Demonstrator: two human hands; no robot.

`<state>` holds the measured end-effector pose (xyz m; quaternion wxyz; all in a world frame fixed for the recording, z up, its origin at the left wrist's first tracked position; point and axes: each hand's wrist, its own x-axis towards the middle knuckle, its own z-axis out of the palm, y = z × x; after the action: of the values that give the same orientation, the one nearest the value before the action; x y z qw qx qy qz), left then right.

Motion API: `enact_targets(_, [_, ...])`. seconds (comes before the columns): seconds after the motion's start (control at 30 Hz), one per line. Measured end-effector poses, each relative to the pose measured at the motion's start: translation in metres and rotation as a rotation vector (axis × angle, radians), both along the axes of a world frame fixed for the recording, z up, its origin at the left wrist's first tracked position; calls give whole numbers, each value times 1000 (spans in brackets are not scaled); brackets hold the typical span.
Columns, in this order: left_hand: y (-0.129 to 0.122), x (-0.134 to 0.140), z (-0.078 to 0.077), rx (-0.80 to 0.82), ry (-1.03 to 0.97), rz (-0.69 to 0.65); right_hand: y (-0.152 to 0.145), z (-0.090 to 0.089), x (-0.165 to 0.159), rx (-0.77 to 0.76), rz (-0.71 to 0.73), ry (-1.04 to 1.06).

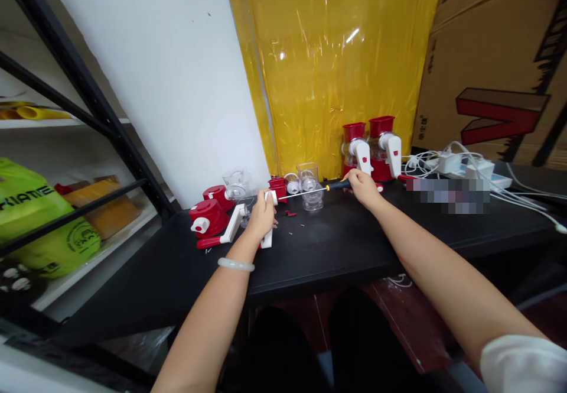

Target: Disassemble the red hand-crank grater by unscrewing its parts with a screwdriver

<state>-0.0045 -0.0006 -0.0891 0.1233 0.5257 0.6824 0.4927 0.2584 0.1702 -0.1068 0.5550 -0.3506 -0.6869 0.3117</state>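
My left hand (262, 217) is closed around a white crank handle (267, 241), whose lower end sticks out below my fingers. In my right hand (364, 188) is a screwdriver (338, 185) with a dark and yellow grip. Its long thin shaft runs left to the white piece at my left fingertips; whether the tip touches it is too small to tell. Just behind the shaft stand a transparent plastic housing (312, 195) and a red part (277, 186). A small red piece (290, 213) and tiny screws (290, 233) lie on the black table (328, 257).
Left of my left hand are red grinder bases (209, 217) and another crank (233, 224). Two assembled red-and-white grinders (354, 145) stand at the back. White cables and adapters (479, 168) lie on the right, before a large cardboard box (491, 74). A shelf rack (106, 115) borders the left.
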Motion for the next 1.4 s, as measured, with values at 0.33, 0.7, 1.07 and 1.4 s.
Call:
enact_targets(0.33, [-1,3,3,-104,-72,4,0,0,1,-1,13,-49])
enact_targets(0.7, [2,3,3,-171,-154,38,0,1,0,-23,70,-33])
enact_targets(1.07, [7,0,0,-189,-214,37,-8,7,-2,-59,106,41])
enact_targets(1.4, [3,2,-1,-158,-89,12,-7,5,0,-376,109,-10])
